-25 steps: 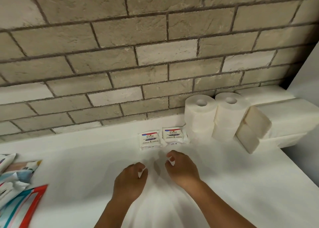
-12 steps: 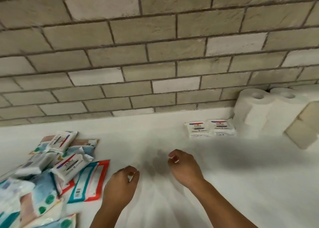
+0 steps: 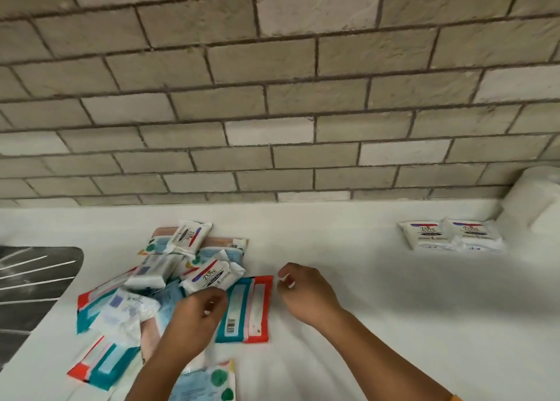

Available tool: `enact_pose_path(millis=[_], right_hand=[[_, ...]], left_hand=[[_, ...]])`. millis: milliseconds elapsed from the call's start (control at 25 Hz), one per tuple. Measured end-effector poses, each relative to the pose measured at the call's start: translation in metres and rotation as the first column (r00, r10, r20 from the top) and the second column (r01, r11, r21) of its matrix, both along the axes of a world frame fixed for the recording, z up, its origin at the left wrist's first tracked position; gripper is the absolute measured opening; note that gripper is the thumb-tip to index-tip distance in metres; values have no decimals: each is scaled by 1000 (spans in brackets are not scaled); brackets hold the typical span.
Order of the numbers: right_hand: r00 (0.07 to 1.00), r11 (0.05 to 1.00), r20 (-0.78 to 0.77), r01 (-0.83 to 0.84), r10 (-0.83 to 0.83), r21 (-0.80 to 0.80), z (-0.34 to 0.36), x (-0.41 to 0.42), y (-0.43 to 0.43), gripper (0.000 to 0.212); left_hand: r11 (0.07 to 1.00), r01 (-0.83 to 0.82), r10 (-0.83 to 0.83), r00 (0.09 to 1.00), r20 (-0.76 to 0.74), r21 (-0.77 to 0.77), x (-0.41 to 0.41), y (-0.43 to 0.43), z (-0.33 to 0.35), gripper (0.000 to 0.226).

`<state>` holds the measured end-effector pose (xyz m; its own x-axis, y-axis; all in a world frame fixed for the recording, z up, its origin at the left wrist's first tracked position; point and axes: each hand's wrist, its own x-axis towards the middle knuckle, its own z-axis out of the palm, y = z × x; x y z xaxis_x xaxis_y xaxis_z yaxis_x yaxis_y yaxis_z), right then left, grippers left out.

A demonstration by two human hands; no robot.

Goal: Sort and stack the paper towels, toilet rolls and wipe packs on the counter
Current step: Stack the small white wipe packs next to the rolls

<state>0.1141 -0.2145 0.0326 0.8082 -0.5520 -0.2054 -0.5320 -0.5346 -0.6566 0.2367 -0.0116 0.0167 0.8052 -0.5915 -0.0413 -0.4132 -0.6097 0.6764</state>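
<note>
A loose heap of wipe packs (image 3: 169,279) lies on the white counter (image 3: 394,325) at the left. Small white Dove packs (image 3: 212,274) sit on top of it, with red-and-teal flat packs (image 3: 248,309) below. My left hand (image 3: 197,318) hovers over the heap's right side, fingers loosely curled, holding nothing. My right hand (image 3: 306,294) hangs above bare counter just right of the heap, also loosely curled and empty. Two Dove packs (image 3: 451,235) lie side by side against the wall at the far right, next to a white toilet roll (image 3: 530,200).
A brick wall (image 3: 272,97) backs the counter. A dark metal sink drainer (image 3: 30,282) sits at the left edge. A dotted blue pack (image 3: 209,382) lies near the front edge under my left arm.
The view has swung left: the heap of wipe packs came into full sight, and the toilet rolls slid to the right edge. Both hands moved left toward the heap, still empty.
</note>
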Motion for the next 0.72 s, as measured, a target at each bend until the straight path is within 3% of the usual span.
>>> enact_pose_path(millis=[120,360,480,560,640,720], right_hand=[[986,986,-95,-144,137,-79,8,34,25,28],[956,954,-110,-282,271,-98,12,84,57,38],[911,880,-123,-412,394,-236,5,110,71,61],[872,815,-184,-490,454,-310,-4,124,72,85],[831,751,-256,-557,495,-356,-15,135,65,107],[799,705,-299,-601,521,-377,-26,143,56,115]], left_hand=[[995,-101,101,991,88,-8,32,18,12,14],[953,-292,268,938,219,84,99,37,10,7],[825,-385,261,909,326,414,132,32,1,57],[714,-381,268,924,273,588,146,28,-3,88],[667,-353,281,935,218,656,166,31,-15,109],[648,-318,263,946,189,692,181,33,-28,121]])
